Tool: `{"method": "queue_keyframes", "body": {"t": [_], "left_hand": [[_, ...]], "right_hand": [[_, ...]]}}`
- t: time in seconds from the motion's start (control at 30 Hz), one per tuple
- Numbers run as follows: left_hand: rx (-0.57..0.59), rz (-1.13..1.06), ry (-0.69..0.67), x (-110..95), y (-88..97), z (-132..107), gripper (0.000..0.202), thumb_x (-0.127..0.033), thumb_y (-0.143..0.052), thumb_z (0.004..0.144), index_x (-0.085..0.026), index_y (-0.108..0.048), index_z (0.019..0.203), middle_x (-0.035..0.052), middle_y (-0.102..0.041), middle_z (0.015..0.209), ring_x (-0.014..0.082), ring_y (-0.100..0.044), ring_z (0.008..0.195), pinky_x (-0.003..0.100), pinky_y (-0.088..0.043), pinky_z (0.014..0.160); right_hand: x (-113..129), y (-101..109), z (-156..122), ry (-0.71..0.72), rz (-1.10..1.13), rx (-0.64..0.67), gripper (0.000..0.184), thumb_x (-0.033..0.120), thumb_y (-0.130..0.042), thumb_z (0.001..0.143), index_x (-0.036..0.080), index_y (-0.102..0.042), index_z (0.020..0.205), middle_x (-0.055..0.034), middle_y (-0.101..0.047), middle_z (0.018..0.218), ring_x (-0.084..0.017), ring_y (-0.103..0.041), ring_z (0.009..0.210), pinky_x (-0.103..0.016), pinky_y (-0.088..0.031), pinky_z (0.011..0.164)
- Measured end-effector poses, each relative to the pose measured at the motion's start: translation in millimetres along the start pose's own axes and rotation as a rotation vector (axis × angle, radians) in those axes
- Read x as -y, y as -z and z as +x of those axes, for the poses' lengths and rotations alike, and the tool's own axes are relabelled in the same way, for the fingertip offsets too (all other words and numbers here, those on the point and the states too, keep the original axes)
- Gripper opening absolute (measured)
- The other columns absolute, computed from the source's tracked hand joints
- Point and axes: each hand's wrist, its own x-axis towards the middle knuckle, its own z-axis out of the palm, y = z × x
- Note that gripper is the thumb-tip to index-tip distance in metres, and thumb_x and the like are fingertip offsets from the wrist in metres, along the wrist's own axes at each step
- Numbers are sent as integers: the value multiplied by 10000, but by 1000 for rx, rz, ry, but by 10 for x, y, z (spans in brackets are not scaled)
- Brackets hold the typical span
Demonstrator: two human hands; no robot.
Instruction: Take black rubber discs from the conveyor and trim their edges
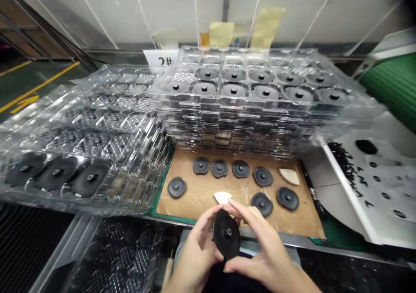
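A black rounded plastic disc with a small central hub (226,236) is held tilted between my two hands at the front edge of the bench. My left hand (203,245) grips its left side, fingers wrapped behind it. On the right side my right hand (260,241) closes on the rim, thumb at the lower edge and fingers at the top. Just beyond my fingertips lies a white pointed pad (222,197). Several similar black discs (241,169) rest on the brown cardboard sheet (201,202), and a second cream pad (289,176) is at its right.
Stacked clear plastic trays (234,115) holding black discs stand behind the cardboard. Another tray stack (130,154) rises at the left. At the right is a white bin (383,197) with small black parts. A green roll (390,80) sits at far right.
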Motion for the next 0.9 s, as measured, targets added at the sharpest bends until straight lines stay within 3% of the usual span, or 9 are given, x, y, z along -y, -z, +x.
{"method": "queue_keyframes", "body": {"t": [0.13, 0.23, 0.37, 0.6, 0.77, 0.9], "left_hand": [[-56, -81, 88, -65, 62, 124, 803, -409, -872, 380, -271, -629, 1133, 113, -626, 1203, 295, -634, 986, 377, -516, 856], [-126, -198, 88, -118, 119, 213, 650, -388, -848, 475, -262, -657, 1083, 87, -653, 1166, 250, -653, 959, 318, -532, 825], [-162, -319, 52, -160, 184, 316, 535, -378, -790, 598, -259, -648, 1100, 72, -653, 1191, 256, -645, 1024, 333, -507, 902], [-200, -342, 14, -192, 246, 449, 570, -354, -787, 614, -281, -605, 1149, 99, -647, 1215, 292, -566, 1165, 385, -455, 986], [-231, -331, -8, -252, 226, 476, 582, -357, -796, 592, -287, -605, 1137, 79, -646, 1215, 290, -560, 1173, 414, -430, 1019], [-229, -323, -70, -284, 184, 499, 578, -336, -816, 572, -291, -614, 1112, 62, -653, 1198, 274, -617, 1092, 390, -473, 974]], "right_hand": [[-65, -156, 119, -81, 22, 51, 843, 633, -583, 746, 320, -194, 1426, -85, -620, 1165, -256, -619, 937, -370, -533, 754], [-178, -242, 153, -111, -28, 56, 734, 594, -566, 786, 290, -289, 1394, -96, -579, 1228, -296, -549, 1083, -437, -479, 877], [-477, -454, 44, -288, -225, -56, 373, 388, -544, 864, 273, -491, 1214, -92, -570, 1213, -303, -519, 1109, -481, -445, 890], [-850, -831, -153, -276, -286, -87, 286, 274, -558, 858, 191, -589, 1130, -137, -586, 1192, -299, -513, 1059, -502, -444, 877], [-907, -689, 8, -205, -231, -109, 197, 240, -561, 847, 219, -662, 1015, -89, -653, 1023, -241, -567, 945, -419, -492, 814], [-632, -370, 316, -214, -159, -150, 255, 223, -556, 854, 216, -634, 1097, -79, -644, 1033, -208, -581, 965, -361, -499, 821]]}}
